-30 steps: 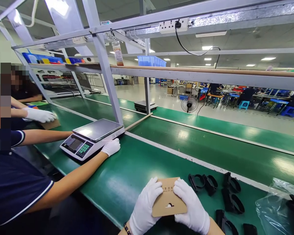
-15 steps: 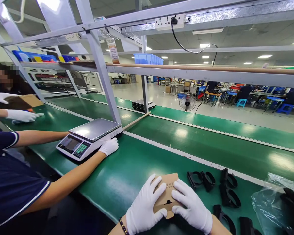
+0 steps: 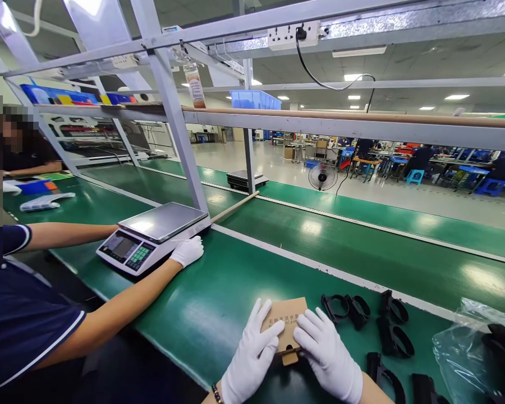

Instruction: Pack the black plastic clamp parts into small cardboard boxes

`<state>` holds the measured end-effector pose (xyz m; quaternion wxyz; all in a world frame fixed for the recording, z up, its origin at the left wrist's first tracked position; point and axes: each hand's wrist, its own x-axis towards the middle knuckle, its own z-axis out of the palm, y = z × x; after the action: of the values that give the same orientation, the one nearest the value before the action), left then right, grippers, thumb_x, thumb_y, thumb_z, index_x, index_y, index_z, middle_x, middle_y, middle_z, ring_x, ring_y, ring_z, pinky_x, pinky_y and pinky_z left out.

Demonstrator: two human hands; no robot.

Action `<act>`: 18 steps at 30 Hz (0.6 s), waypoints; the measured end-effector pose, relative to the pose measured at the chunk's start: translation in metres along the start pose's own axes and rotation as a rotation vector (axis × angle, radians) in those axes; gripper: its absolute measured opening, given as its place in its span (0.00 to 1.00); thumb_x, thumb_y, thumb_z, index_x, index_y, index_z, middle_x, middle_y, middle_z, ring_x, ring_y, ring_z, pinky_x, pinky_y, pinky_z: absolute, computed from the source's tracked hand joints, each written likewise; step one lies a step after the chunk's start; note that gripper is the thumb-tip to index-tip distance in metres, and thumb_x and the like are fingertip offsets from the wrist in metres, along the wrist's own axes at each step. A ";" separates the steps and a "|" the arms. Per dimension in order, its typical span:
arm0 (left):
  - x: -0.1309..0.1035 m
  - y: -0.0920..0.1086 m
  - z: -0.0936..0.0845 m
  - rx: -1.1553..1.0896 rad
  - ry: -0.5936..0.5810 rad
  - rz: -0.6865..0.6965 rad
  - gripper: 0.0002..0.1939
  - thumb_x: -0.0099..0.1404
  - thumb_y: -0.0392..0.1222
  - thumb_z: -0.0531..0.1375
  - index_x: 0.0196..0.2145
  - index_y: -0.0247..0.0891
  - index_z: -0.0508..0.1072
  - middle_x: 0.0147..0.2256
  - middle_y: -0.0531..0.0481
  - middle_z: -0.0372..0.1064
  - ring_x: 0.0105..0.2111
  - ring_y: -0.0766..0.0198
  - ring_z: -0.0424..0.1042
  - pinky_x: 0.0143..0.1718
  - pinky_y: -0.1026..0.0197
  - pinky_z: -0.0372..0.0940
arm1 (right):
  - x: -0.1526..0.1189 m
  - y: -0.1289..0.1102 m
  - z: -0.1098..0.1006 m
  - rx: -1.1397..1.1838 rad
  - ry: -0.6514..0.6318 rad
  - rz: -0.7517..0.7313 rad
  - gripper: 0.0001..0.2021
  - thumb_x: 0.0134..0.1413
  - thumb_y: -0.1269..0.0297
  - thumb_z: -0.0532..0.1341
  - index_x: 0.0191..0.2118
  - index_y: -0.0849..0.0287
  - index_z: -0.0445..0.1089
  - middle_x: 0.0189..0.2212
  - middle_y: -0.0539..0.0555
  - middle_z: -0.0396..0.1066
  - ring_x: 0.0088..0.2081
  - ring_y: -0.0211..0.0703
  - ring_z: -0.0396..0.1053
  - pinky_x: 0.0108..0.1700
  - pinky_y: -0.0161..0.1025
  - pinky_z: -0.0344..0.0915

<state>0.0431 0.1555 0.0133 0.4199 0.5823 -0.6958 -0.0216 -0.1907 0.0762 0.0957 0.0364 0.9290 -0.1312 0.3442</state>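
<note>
A bare strip of bench (image 3: 231, 286) runs between the scale (image 3: 154, 238) and the left hand (image 3: 252, 350) — passable low down, though a co-worker's forearm (image 3: 138, 297) closes its near left side. Right of the box (image 3: 287, 317), black rings (image 3: 395, 336) and a plastic bag (image 3: 458, 348) crowd the way; beyond the scale, a slanted post (image 3: 179, 123) stands.

Ceiling panels: bright white strips light your hall beyond the scale (image 3: 164, 221).
Worktop (image 3: 223, 280) glare: you get pale patches right of the scale.
Scale plate: a white highlight.
Under the worktop: deep shadow, nearer you than the scale.
Sharpness: your foreground is crisp; distant benches soften.
Edges: stretched.
</note>
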 end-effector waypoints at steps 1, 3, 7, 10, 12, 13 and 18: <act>-0.003 0.001 0.006 -0.056 0.021 -0.089 0.24 0.75 0.42 0.52 0.66 0.52 0.63 0.73 0.46 0.42 0.71 0.44 0.48 0.65 0.36 0.61 | -0.001 -0.003 0.003 0.004 -0.001 -0.013 0.13 0.68 0.75 0.48 0.49 0.62 0.66 0.42 0.59 0.72 0.43 0.46 0.69 0.56 0.53 0.66; -0.006 0.002 0.015 -0.178 0.047 -0.246 0.30 0.75 0.45 0.52 0.71 0.49 0.51 0.74 0.42 0.35 0.71 0.44 0.47 0.68 0.35 0.56 | -0.001 -0.010 0.010 0.036 -0.026 -0.044 0.12 0.68 0.75 0.47 0.41 0.61 0.66 0.31 0.53 0.67 0.33 0.40 0.64 0.48 0.47 0.69; -0.007 0.000 0.021 -0.334 0.045 -0.368 0.35 0.74 0.51 0.53 0.72 0.44 0.44 0.73 0.39 0.39 0.72 0.45 0.45 0.71 0.35 0.48 | 0.000 -0.020 0.025 0.054 0.056 -0.059 0.13 0.71 0.71 0.46 0.35 0.60 0.65 0.30 0.54 0.64 0.33 0.42 0.62 0.38 0.42 0.68; -0.006 -0.002 0.019 -0.335 0.045 -0.357 0.35 0.73 0.52 0.54 0.71 0.43 0.48 0.73 0.38 0.43 0.72 0.44 0.46 0.71 0.35 0.49 | 0.002 -0.020 0.029 0.073 0.173 -0.036 0.11 0.70 0.73 0.47 0.45 0.63 0.66 0.36 0.57 0.68 0.38 0.44 0.65 0.45 0.45 0.70; -0.006 -0.003 0.018 -0.305 0.044 -0.334 0.33 0.73 0.52 0.54 0.71 0.44 0.49 0.72 0.38 0.43 0.72 0.44 0.47 0.70 0.34 0.50 | 0.003 -0.018 0.029 0.110 0.140 -0.007 0.10 0.69 0.75 0.48 0.44 0.61 0.66 0.31 0.54 0.66 0.34 0.41 0.63 0.41 0.41 0.70; -0.006 -0.003 0.018 -0.290 0.045 -0.322 0.33 0.73 0.51 0.53 0.71 0.44 0.49 0.72 0.38 0.42 0.72 0.44 0.47 0.70 0.34 0.50 | 0.004 -0.018 0.029 0.123 0.120 0.003 0.10 0.68 0.76 0.49 0.42 0.61 0.66 0.30 0.52 0.65 0.32 0.41 0.63 0.40 0.41 0.70; -0.006 -0.003 0.020 -0.237 0.047 -0.292 0.31 0.74 0.50 0.51 0.70 0.44 0.49 0.72 0.36 0.43 0.71 0.43 0.49 0.68 0.33 0.55 | 0.005 -0.017 0.030 0.134 0.157 -0.003 0.14 0.64 0.77 0.51 0.52 0.67 0.64 0.44 0.62 0.70 0.49 0.48 0.68 0.63 0.54 0.63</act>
<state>0.0330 0.1502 -0.0043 0.4940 0.6239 -0.5866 -0.1505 -0.1636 0.0864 0.0770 -0.0152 0.8997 -0.1031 0.4240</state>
